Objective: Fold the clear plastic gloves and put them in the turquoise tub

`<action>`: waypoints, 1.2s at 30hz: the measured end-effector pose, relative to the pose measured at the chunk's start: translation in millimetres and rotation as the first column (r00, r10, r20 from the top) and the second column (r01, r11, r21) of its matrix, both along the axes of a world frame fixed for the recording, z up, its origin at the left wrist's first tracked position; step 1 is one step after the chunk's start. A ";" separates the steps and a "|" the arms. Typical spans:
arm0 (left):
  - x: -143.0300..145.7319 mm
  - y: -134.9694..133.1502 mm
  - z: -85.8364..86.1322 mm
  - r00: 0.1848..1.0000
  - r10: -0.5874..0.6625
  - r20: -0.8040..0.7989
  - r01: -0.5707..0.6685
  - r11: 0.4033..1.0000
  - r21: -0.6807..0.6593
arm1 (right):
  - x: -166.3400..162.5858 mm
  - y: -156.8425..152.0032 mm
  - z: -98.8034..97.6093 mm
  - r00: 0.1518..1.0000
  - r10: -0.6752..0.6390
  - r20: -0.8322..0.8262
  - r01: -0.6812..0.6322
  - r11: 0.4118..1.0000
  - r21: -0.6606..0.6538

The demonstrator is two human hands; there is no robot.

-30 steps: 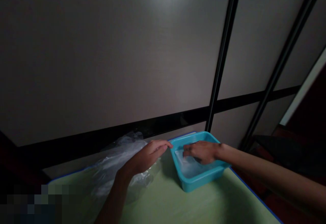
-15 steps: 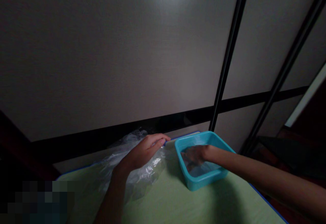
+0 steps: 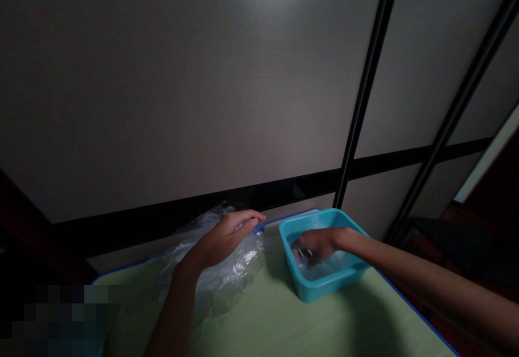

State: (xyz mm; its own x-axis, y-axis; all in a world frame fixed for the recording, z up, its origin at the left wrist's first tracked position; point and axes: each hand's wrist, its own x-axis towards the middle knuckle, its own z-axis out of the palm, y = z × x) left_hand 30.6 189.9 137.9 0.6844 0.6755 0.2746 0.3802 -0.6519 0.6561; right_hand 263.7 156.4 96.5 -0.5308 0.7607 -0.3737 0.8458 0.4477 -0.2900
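My left hand (image 3: 221,238) lies flat, fingers stretched out, on a crumpled clear plastic bag (image 3: 221,278) at the back of a pale green table (image 3: 284,324). My right hand (image 3: 320,244) reaches down into a turquoise plastic tub (image 3: 324,286) that stands at the table's far right corner. Its fingers are curled downward inside the tub over something pale and shiny; the dim light hides what they hold.
The table has a blue edge (image 3: 409,305) along its right side. Behind it rises a grey wall panel (image 3: 203,86) with black frame bars (image 3: 365,86). A dark area lies to the right of the table.
My right hand has sunk deeper into the tub and its fingers have curled down. My left hand has drawn back from the tub's rim onto the bag. The view has shifted slightly.
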 end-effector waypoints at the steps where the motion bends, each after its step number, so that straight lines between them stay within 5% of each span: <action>1: -0.4 0.0 0.1 1.000 0.001 -0.002 -0.001 1.000 0.002 | -1.0 -1.3 -3.4 1.000 0.002 0.003 -0.002 1.000 -0.021; 12: -5.0 1.3 0.8 1.000 -0.002 -0.007 0.002 1.000 0.011 | 3.3 0.9 -5.0 0.998 0.016 -0.059 -0.025 0.986 -0.163; 20: -8.4 -0.2 0.7 0.998 0.045 0.040 -0.045 0.999 0.000 | 6.8 -18.8 16.0 0.999 0.006 -0.047 -0.005 1.000 0.020; 26: -27.0 13.5 -42.7 0.986 0.166 -0.033 -0.167 0.986 -0.021 | 14.1 -34.6 44.4 0.998 -0.005 -0.065 0.018 0.982 0.190; 32: -62.0 20.3 -84.5 0.961 0.257 -0.104 -0.254 0.966 0.037 | 13.0 -33.3 36.7 0.998 -0.048 -0.040 0.055 0.979 0.198; 36: -72.5 15.9 -97.8 0.933 0.323 -0.157 -0.306 0.944 0.126 | 6.5 -35.5 39.5 0.994 -0.097 -0.045 0.106 0.931 0.348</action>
